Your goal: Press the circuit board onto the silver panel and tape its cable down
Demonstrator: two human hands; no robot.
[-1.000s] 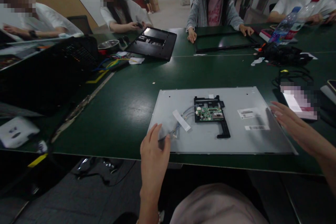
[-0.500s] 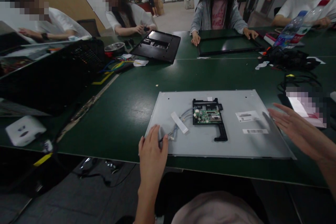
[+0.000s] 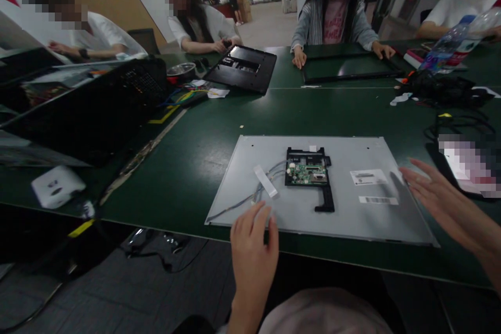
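Note:
A grey metal-backed display panel [image 3: 352, 219] lies flat on the green table before me. In its middle sits a black bracket [image 3: 324, 199] around a green circuit board [image 3: 307, 173]. Wires [image 3: 237, 204] run from the board to the panel's near left corner, with a white tape strip [image 3: 265, 181] across part of them. My left hand [image 3: 254, 242] is over the panel's near edge, fingers loosely bent and holding nothing; whether the fingertips touch is unclear. My right hand [image 3: 438, 193] is at the panel's right edge, its fingers stretched out.
At the left stand a large black casing [image 3: 94, 109] and a white box-shaped device [image 3: 57, 187]. A black cover [image 3: 250, 75] and a black frame [image 3: 352, 77], held by a co-worker, lie across the table. To the right are a phone [image 3: 467, 164], cables [image 3: 442, 86] and plastic bottles [image 3: 446, 47].
My left hand has moved right along the panel's near edge, off the wires, uncovering the near left corner. My right hand has stayed by the right edge. The view has shifted slightly.

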